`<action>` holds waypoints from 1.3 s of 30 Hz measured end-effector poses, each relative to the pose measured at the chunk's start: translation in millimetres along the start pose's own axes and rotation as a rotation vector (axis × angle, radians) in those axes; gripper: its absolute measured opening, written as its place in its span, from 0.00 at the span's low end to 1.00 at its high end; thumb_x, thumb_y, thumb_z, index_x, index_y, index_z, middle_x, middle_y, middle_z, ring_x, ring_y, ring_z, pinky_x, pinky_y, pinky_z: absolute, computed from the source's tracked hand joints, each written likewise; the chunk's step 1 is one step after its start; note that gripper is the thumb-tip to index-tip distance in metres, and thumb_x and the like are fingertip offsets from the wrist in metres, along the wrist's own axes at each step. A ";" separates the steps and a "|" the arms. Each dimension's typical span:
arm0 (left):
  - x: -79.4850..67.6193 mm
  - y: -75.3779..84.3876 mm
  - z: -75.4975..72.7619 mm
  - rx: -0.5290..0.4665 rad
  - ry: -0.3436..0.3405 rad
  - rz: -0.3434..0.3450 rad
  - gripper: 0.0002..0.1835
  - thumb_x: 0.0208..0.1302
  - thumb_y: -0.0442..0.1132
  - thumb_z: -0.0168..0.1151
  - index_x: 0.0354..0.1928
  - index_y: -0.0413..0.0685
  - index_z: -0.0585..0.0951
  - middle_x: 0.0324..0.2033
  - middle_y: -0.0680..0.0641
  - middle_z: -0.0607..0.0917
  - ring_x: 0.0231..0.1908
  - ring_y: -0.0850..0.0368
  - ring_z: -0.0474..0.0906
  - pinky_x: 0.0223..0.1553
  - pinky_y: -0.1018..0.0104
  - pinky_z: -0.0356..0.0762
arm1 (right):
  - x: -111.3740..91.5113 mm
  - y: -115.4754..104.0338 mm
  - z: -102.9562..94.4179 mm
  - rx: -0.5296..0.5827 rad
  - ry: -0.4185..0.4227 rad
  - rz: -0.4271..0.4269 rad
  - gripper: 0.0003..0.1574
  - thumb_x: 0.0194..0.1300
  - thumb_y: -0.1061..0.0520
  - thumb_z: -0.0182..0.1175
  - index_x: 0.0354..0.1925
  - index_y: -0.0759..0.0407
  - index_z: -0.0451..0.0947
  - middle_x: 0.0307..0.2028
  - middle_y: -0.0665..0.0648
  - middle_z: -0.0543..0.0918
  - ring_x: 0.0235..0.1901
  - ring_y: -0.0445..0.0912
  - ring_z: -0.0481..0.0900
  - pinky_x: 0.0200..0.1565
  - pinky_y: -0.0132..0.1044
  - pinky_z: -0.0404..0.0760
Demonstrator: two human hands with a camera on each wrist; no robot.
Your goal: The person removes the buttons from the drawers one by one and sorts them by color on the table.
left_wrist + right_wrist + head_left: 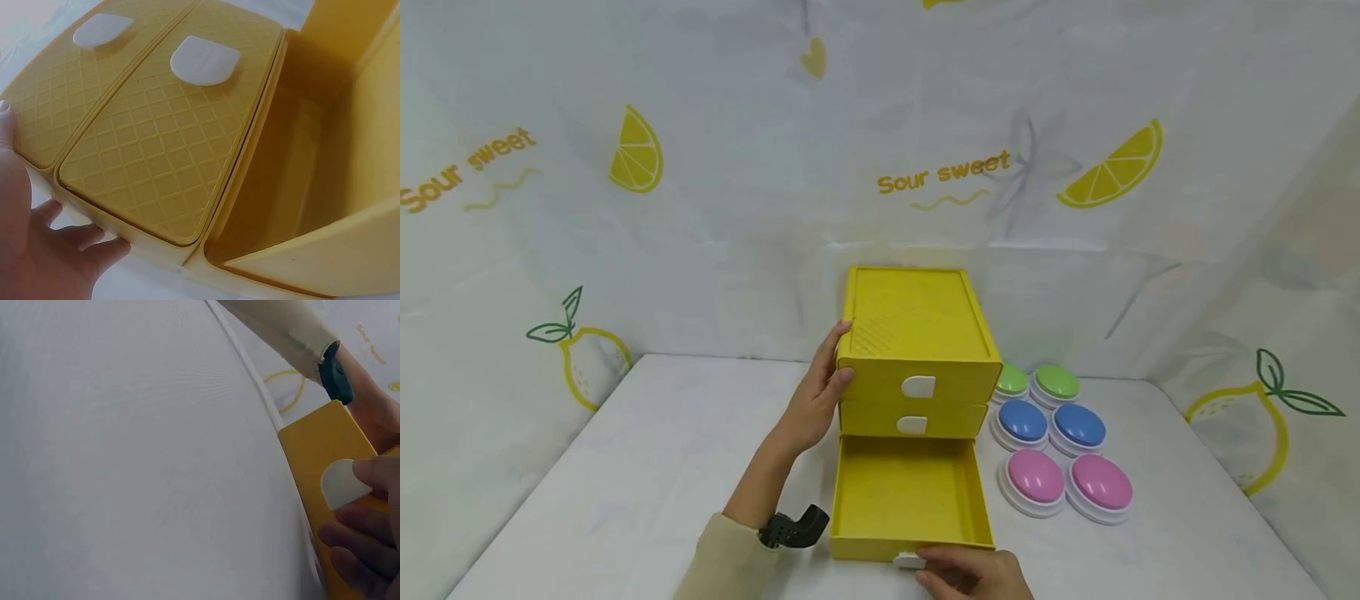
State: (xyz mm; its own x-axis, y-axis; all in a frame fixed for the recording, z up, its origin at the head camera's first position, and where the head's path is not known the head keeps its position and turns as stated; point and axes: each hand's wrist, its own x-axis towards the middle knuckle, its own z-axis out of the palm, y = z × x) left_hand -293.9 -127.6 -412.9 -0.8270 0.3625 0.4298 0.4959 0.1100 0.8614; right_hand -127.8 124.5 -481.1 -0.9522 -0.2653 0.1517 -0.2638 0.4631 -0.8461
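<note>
A yellow drawer cabinet has three drawers with white tab handles. Its bottom drawer is pulled out, showing a bare inside, while the upper two sit closed. My left hand rests against the cabinet's left side, fingers along the side wall and thumb at the front edge; the left wrist view shows the fingers touching that wall. At the bottom drawer's front, my right hand pinches the white handle, thumb and fingers on either side of it.
Right of the cabinet stand several round push buttons in white bases: green, blue and pink. A white cloth with lemon prints hangs behind the white table. A dark band sits on the left wrist.
</note>
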 end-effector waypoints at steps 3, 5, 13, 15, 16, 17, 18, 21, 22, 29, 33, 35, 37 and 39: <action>0.2 1.2 1.4 -0.010 -0.004 -0.006 0.32 0.80 0.53 0.44 0.79 0.75 0.46 0.80 0.44 0.52 0.72 0.40 0.66 0.70 0.38 0.66 | 0.2 -1.2 7.1 -0.102 0.137 -0.046 0.08 0.59 0.51 0.74 0.35 0.53 0.91 0.26 0.45 0.91 0.24 0.24 0.81 0.27 0.24 0.83; 0.3 2.1 2.2 -0.012 -0.006 -0.009 0.32 0.80 0.53 0.44 0.79 0.75 0.46 0.81 0.46 0.50 0.72 0.40 0.65 0.71 0.38 0.66 | 2.0 -2.4 10.5 -0.170 0.207 -0.042 0.06 0.56 0.51 0.76 0.32 0.50 0.90 0.24 0.43 0.90 0.21 0.22 0.78 0.26 0.23 0.81; -1.2 4.4 4.4 0.000 -0.004 -0.015 0.32 0.81 0.51 0.45 0.79 0.75 0.47 0.81 0.49 0.47 0.73 0.41 0.64 0.71 0.38 0.66 | 19.0 -2.8 13.1 -0.241 0.314 0.049 0.06 0.51 0.52 0.79 0.27 0.45 0.89 0.22 0.41 0.89 0.20 0.22 0.78 0.27 0.23 0.81; -2.0 4.8 4.8 0.002 -0.002 -0.019 0.32 0.80 0.51 0.45 0.79 0.76 0.47 0.81 0.48 0.48 0.73 0.40 0.65 0.71 0.38 0.66 | 22.8 -1.1 12.6 -0.225 0.323 0.047 0.06 0.51 0.53 0.79 0.26 0.43 0.89 0.23 0.40 0.88 0.20 0.23 0.78 0.26 0.23 0.81; -2.2 5.0 4.9 0.002 -0.003 -0.022 0.32 0.80 0.52 0.45 0.79 0.76 0.46 0.81 0.48 0.49 0.73 0.40 0.65 0.70 0.38 0.67 | 24.5 -0.4 12.0 -0.220 0.327 0.048 0.07 0.51 0.53 0.79 0.26 0.42 0.89 0.23 0.39 0.88 0.21 0.24 0.78 0.27 0.24 0.81; -2.3 5.0 5.0 0.003 -0.003 -0.023 0.32 0.80 0.52 0.45 0.79 0.76 0.46 0.81 0.48 0.49 0.73 0.40 0.65 0.70 0.38 0.67 | 26.2 0.4 11.1 -0.217 0.326 0.047 0.07 0.51 0.53 0.79 0.26 0.41 0.88 0.23 0.38 0.88 0.21 0.24 0.78 0.27 0.24 0.81; -2.5 5.2 5.0 0.003 -0.004 -0.024 0.32 0.80 0.52 0.45 0.79 0.77 0.46 0.81 0.47 0.49 0.73 0.40 0.65 0.70 0.38 0.67 | 28.0 1.2 9.7 -0.226 0.321 0.045 0.07 0.51 0.52 0.79 0.26 0.40 0.88 0.23 0.36 0.87 0.21 0.25 0.78 0.28 0.24 0.81; -3.2 5.1 4.8 0.006 -0.004 -0.024 0.32 0.80 0.52 0.45 0.79 0.77 0.46 0.81 0.47 0.49 0.73 0.40 0.65 0.71 0.38 0.66 | 35.2 3.0 5.9 -0.252 0.306 0.049 0.07 0.53 0.49 0.78 0.27 0.38 0.88 0.24 0.34 0.87 0.23 0.25 0.77 0.29 0.25 0.80; -3.5 4.9 4.7 0.008 -0.003 -0.024 0.32 0.80 0.52 0.45 0.79 0.77 0.46 0.81 0.47 0.49 0.73 0.40 0.64 0.71 0.38 0.66 | 38.3 3.1 4.9 -0.254 0.302 0.054 0.06 0.53 0.49 0.78 0.27 0.38 0.88 0.24 0.34 0.87 0.23 0.26 0.78 0.30 0.25 0.80; -4.3 4.2 3.8 0.015 0.004 -0.029 0.33 0.80 0.53 0.46 0.79 0.77 0.46 0.82 0.50 0.45 0.75 0.40 0.62 0.71 0.39 0.66 | 69.4 9.5 2.0 -0.256 0.352 0.025 0.06 0.53 0.51 0.78 0.28 0.41 0.88 0.22 0.38 0.87 0.23 0.27 0.78 0.29 0.26 0.79; -4.8 3.0 5.4 0.018 0.016 -0.029 0.33 0.79 0.54 0.46 0.79 0.77 0.46 0.82 0.51 0.44 0.77 0.40 0.59 0.72 0.38 0.64 | 88.1 19.3 -0.3 -0.257 0.387 -0.017 0.06 0.53 0.52 0.78 0.28 0.43 0.89 0.22 0.40 0.87 0.23 0.28 0.78 0.28 0.26 0.78; -5.1 2.1 7.0 0.012 0.017 -0.027 0.33 0.79 0.54 0.45 0.79 0.76 0.46 0.82 0.50 0.44 0.77 0.40 0.57 0.72 0.38 0.63 | 94.0 22.6 -1.9 -0.254 0.385 -0.009 0.06 0.53 0.52 0.78 0.29 0.44 0.89 0.22 0.41 0.87 0.23 0.29 0.78 0.28 0.27 0.78; -5.1 1.2 8.9 0.005 0.014 -0.026 0.33 0.79 0.54 0.45 0.79 0.76 0.46 0.82 0.50 0.45 0.77 0.40 0.57 0.72 0.38 0.63 | 96.7 25.1 -3.4 -0.246 0.381 0.007 0.05 0.53 0.52 0.78 0.28 0.44 0.89 0.22 0.41 0.87 0.24 0.30 0.79 0.29 0.27 0.78; -4.7 0.9 10.8 0.003 0.010 -0.027 0.33 0.79 0.55 0.45 0.79 0.76 0.46 0.82 0.49 0.46 0.77 0.40 0.58 0.72 0.39 0.64 | 97.1 26.7 -4.7 -0.231 0.376 0.021 0.06 0.53 0.53 0.78 0.28 0.44 0.89 0.23 0.41 0.87 0.24 0.30 0.79 0.29 0.27 0.78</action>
State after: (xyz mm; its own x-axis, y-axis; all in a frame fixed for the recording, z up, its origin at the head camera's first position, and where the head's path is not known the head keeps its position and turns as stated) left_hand -286.7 -119.2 -417.1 -0.8428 0.3503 0.4086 0.4736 0.1222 0.8722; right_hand -228.0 115.2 -486.5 -0.9363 0.0527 0.3473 -0.2306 0.6534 -0.7210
